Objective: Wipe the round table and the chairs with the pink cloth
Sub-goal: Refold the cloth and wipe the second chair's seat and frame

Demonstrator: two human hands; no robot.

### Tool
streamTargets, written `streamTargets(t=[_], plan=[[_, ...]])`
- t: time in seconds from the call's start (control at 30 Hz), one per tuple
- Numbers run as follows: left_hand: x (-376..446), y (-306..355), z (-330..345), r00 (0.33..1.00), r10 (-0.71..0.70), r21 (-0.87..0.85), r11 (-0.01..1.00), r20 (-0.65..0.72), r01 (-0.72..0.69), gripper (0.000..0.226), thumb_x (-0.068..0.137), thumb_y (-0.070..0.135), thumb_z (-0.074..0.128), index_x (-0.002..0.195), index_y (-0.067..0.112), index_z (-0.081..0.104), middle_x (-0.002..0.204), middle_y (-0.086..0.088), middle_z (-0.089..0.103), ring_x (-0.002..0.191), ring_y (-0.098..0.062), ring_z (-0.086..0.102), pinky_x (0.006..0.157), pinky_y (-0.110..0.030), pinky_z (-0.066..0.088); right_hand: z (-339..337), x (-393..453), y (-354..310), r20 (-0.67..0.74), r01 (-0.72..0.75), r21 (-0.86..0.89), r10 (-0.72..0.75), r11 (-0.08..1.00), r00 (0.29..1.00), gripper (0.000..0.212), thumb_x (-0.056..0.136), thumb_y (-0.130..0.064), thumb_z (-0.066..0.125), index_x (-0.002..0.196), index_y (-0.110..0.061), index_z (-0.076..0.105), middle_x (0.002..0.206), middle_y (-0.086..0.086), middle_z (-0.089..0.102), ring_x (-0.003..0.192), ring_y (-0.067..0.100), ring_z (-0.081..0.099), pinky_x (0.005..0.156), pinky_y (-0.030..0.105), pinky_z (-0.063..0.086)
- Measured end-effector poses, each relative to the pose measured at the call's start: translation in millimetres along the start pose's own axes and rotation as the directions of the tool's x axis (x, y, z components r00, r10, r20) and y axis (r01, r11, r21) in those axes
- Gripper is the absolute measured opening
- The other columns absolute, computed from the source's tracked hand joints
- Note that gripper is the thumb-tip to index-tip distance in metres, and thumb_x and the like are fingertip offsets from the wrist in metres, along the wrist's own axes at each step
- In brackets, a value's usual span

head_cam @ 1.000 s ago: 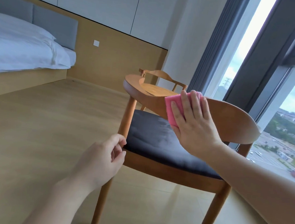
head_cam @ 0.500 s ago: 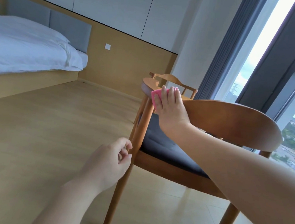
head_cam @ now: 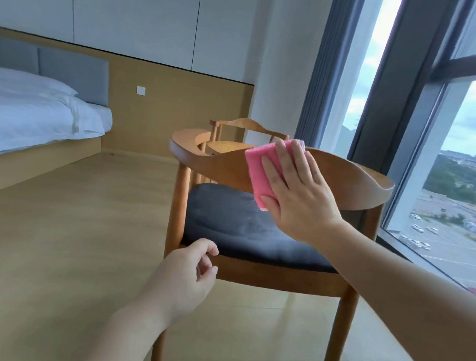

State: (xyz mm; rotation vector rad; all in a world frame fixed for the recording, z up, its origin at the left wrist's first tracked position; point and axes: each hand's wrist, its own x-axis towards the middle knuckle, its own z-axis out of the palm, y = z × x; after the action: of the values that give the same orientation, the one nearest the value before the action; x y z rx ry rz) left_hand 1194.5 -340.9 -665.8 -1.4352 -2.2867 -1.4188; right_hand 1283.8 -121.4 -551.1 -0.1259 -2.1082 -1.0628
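The right hand (head_cam: 301, 196) pressed the folded pink cloth (head_cam: 260, 165) flat-fingered against the curved wooden chair backrest (head_cam: 345, 183); the left hand (head_cam: 189, 276) hung loosely curled, holding nothing.

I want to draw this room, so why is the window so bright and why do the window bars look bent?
Head view: daylight through the window washes its top out white; the wide-angle lens leans the frame bars; the right hand on the pink cloth and the chair look fairly sharp.
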Motion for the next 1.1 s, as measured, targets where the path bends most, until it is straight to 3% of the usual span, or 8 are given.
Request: streamTargets(t=[0.3, 0.47, 0.57, 0.63, 0.7, 0.77, 0.87, 1.1], plan=[[27, 38, 36, 0.982, -0.027, 0.177, 0.984, 0.187, -0.007, 0.018, 0.09, 0.03, 0.057, 0.098, 0.044, 0.049, 0.079, 0.02, 0.058, 0.074, 0.0, 0.058, 0.06, -0.021, 0.053, 44, -84, 47, -0.013, -0.388, 0.327, 0.414, 0.862, 0.91, 0.067, 0.1, -0.048, 0.019, 0.153, -0.013, -0.005, 0.158, 0.017, -0.006, 0.146, 0.035, -0.009, 0.119, 0.04, -0.01], [45, 53, 49, 0.969, -0.044, 0.226, 0.974, 0.244, -0.012, 0.016, 0.09, 0.029, 0.055, 0.097, 0.042, 0.05, 0.082, 0.022, 0.059, 0.068, -0.004, 0.058, 0.059, -0.026, 0.053, 74, -112, 66, 0.215, -0.657, 0.578, 0.687, 0.484, 0.694, 0.062, 0.098, -0.058, 0.007, 0.148, -0.034, -0.021, 0.157, -0.007, -0.023, 0.145, 0.011, -0.022, 0.111, 0.018, -0.022], [52, 57, 51, 0.968, -0.04, 0.235, 0.972, 0.248, -0.02, 0.017, 0.09, 0.028, 0.055, 0.097, 0.043, 0.05, 0.082, 0.021, 0.06, 0.068, -0.005, 0.058, 0.059, -0.026, 0.053, 94, -119, 80, 0.289, -0.672, 0.702, 0.768, 0.235, 0.571, 0.057, 0.096, -0.062, 0.005, 0.145, -0.045, -0.021, 0.156, -0.017, -0.022, 0.142, 0.001, -0.022, 0.117, 0.029, -0.015], [53, 57, 48, 0.971, -0.042, 0.25, 0.968, 0.235, -0.019, 0.017, 0.09, 0.028, 0.055, 0.098, 0.043, 0.05, 0.084, 0.021, 0.06, 0.071, -0.005, 0.059, 0.059, -0.023, 0.053, 102, -120, 91, 0.375, -0.644, 0.764, 0.79, 0.033, 0.486, 0.058, 0.099, -0.058, 0.011, 0.15, -0.04, -0.013, 0.159, -0.015, -0.017, 0.145, 0.003, -0.017, 0.121, 0.042, -0.006], [53, 53, 43, 0.977, -0.042, 0.261, 0.965, 0.207, -0.014, 0.019, 0.09, 0.026, 0.057, 0.098, 0.043, 0.051, 0.083, 0.022, 0.06, 0.071, -0.003, 0.059, 0.058, -0.019, 0.051, 102, -118, 94, 0.408, -0.614, 0.787, 0.798, -0.062, 0.443, 0.06, 0.099, -0.056, 0.015, 0.152, -0.035, -0.007, 0.16, -0.012, -0.012, 0.147, 0.008, -0.012, 0.121, 0.047, -0.001], [52, 49, 37, 0.982, -0.046, 0.256, 0.967, 0.181, -0.002, 0.02, 0.09, 0.024, 0.058, 0.096, 0.042, 0.052, 0.081, 0.022, 0.059, 0.069, -0.002, 0.057, 0.057, -0.016, 0.048, 95, -115, 87, 0.37, -0.619, 0.785, 0.804, -0.002, 0.466, 0.061, 0.098, -0.059, 0.012, 0.152, -0.036, -0.006, 0.161, -0.01, -0.01, 0.147, 0.009, -0.012, 0.121, 0.044, -0.003], [47, 39, 28, 0.988, -0.062, 0.224, 0.974, 0.144, 0.029, 0.021, 0.089, 0.021, 0.06, 0.095, 0.04, 0.054, 0.081, 0.022, 0.058, 0.069, -0.001, 0.057, 0.055, -0.012, 0.046, 79, -106, 65, 0.224, -0.623, 0.745, 0.791, 0.238, 0.569, 0.06, 0.098, -0.056, 0.01, 0.151, -0.035, -0.008, 0.161, -0.005, -0.012, 0.147, 0.012, -0.016, 0.118, 0.03, -0.011], [22, 5, -4, 0.989, -0.143, 0.102, 0.985, 0.046, 0.138, 0.019, 0.089, 0.015, 0.061, 0.093, 0.032, 0.056, 0.072, 0.005, 0.058, 0.062, 0.0, 0.054, 0.056, -0.011, 0.045, 43, -70, 31, -0.15, -0.346, 0.472, 0.461, 0.811, 0.875, 0.06, 0.103, -0.036, 0.029, 0.154, -0.014, 0.005, 0.159, 0.011, -0.001, 0.145, 0.037, -0.007, 0.119, 0.045, -0.008]])
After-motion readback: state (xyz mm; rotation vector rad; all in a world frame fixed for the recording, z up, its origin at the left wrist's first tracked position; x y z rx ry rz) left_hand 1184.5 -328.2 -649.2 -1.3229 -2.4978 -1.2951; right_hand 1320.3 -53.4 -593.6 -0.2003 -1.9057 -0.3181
